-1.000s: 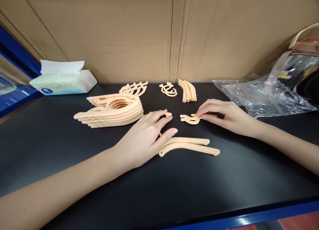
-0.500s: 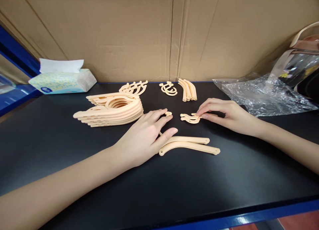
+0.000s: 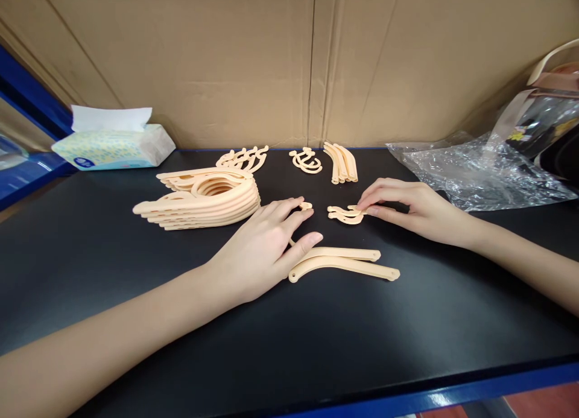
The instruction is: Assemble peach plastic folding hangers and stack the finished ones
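My left hand (image 3: 271, 240) lies palm down with its fingers apart, partly covering a small cream plastic piece (image 3: 306, 206) near the fingertips. By its thumb are two curved cream hanger arms (image 3: 344, 268), their left ends partly under or beside the hand. My right hand (image 3: 407, 207) has thumb and fingers closed in a pinch on the right end of a cream plastic hook. A pair of such hooks (image 3: 346, 215) lies together on the black table (image 3: 344, 339), partly hidden by the fingertips.
Left of my left hand is a stack of cream folding hangers (image 3: 203, 204). Farther back lie loose hooks (image 3: 244, 158), more hooks (image 3: 306, 161) and hanger arms (image 3: 341, 163). A tissue pack (image 3: 113, 145) stands back left; a clear plastic bag (image 3: 479, 171) lies right, before cardboard (image 3: 203, 62).
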Demonstrator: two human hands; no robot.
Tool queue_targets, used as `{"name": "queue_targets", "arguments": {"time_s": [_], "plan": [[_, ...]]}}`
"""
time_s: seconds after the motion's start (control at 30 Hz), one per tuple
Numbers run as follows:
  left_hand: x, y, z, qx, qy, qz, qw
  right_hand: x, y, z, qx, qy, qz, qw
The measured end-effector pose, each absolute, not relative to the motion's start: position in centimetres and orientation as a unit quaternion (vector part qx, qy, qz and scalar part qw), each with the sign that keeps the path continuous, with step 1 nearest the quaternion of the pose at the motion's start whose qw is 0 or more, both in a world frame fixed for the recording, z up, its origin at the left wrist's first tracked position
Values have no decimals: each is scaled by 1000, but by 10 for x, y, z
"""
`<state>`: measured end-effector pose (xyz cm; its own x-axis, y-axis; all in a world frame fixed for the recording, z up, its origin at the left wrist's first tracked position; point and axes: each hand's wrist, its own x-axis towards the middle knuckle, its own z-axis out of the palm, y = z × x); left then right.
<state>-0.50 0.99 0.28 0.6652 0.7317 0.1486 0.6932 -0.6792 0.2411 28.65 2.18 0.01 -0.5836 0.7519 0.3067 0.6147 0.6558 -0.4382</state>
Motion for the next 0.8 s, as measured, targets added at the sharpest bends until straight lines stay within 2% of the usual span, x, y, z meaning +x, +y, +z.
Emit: {"name": "queue_targets", "arguments": {"time_s": [0.8], "plan": [[-5, 9, 4, 908, 396, 111, 84, 286, 21, 2, -392, -877, 152, 233]]}}
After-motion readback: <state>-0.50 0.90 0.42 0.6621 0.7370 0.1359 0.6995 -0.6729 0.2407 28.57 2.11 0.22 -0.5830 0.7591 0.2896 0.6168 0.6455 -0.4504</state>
